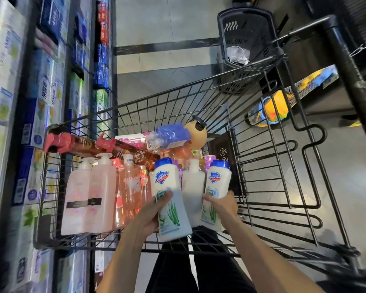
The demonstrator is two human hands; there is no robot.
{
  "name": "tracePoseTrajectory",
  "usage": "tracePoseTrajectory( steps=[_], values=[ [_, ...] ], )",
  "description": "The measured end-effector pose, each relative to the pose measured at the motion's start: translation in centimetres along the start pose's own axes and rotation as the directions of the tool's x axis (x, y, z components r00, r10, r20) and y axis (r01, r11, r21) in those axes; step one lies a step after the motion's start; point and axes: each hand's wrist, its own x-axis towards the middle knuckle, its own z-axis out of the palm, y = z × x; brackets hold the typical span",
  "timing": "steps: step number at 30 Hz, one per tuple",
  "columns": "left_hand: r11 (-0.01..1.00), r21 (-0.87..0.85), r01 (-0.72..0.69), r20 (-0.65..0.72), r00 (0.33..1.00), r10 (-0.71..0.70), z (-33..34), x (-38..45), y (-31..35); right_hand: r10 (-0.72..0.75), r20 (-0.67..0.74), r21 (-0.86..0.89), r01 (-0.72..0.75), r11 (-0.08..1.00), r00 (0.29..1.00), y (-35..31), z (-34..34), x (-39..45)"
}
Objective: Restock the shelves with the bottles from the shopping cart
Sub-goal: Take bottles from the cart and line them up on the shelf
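We are gripping one white bottle (171, 199) in the left hand (150, 214), another white bottle (215, 189) in the right hand (221, 205), above the cart (262, 149); we should be lifting both straight up.

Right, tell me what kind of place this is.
Most likely a supermarket aisle: a wire shopping cart full of body-wash bottles, packed shelves of boxed toiletries alongside, and a black shopping basket on the tiled floor.

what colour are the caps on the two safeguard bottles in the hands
Blue, on both white Safeguard bottles; the head view shows them clearly.
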Motion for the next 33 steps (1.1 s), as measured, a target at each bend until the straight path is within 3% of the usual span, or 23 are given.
tracePoseTrajectory(
  steps=[7, 12, 16, 21, 26, 29, 33],
  values=[
    [0.992, -0.108, -0.06, -0.014, 0.998, 0.059, -0.2, -1.5, 1.0, -0.223, 0.195, 0.431, 0.121, 0.894, 0.955, -4.2, -1.5, -2.3],
    [0.974, -0.042, -0.224, -0.084, 0.972, 0.22, -0.2, -4.1, 1.2, -0.365, 0.359, 0.465, 0.175, 0.868, 0.859, -8.3, -1.5, -5.9],
    [0.887, -0.285, -0.363, -0.201, 0.928, 0.315, 0.2, -7.6, -0.1, -0.438, 0.555, 0.379, 0.254, 0.89, 0.707, -10.7, -1.4, -9.5],
    [0.673, -0.409, -0.616, -0.473, 0.774, 0.42, 0.1, -13.4, -4.3, -0.388, 0.801, 0.183, 0.431, 0.884, 0.457, -11.5, -0.7, -14.3],
    [0.518, -0.403, -0.755, -0.703, 0.618, 0.353, -0.8, -20.3, -10.1, -0.29, 0.938, 0.128, 0.589, 0.798, 0.19, -9.6, 1.7, -20.6],
    [0.409, -0.35, -0.843, -0.822, 0.486, 0.297, -1.3, -24.5, -14.3, -0.155, 0.987, 0.09, 0.651, 0.754, 0.042, -7.1, 3.4, -25.2],
    [0.306, -0.263, -0.915, -0.918, 0.334, 0.211, -1.5, -29.7, -20.8, -0.025, 0.998, 0.063, 0.738, 0.672, -0.062, -2.5, 5.5, -31.4]
  ],
)
